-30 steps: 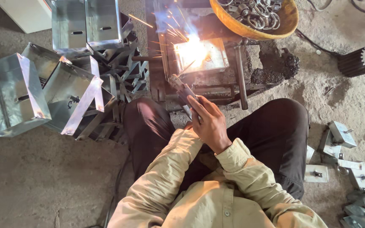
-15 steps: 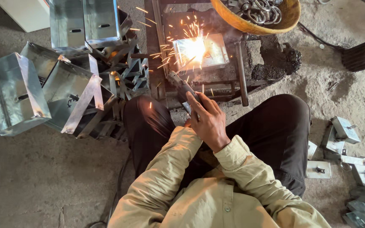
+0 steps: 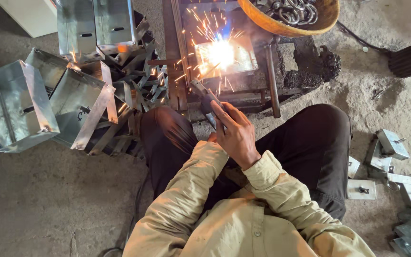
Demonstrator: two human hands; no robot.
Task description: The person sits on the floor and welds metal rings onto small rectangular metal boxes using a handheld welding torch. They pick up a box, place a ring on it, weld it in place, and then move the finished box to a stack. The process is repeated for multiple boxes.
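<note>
Soft daylight, sharp focus; the welding arc (image 3: 220, 51) glares white, overexposed, flinging sparks.

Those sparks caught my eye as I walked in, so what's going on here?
A person sits on the floor, welding. The right hand grips a welding electrode holder whose tip meets a small metal piece on a low steel stand, where a bright arc throws sparks. The left hand is mostly hidden beneath the right. Galvanized metal boxes are piled at left, small brackets at right.
</note>
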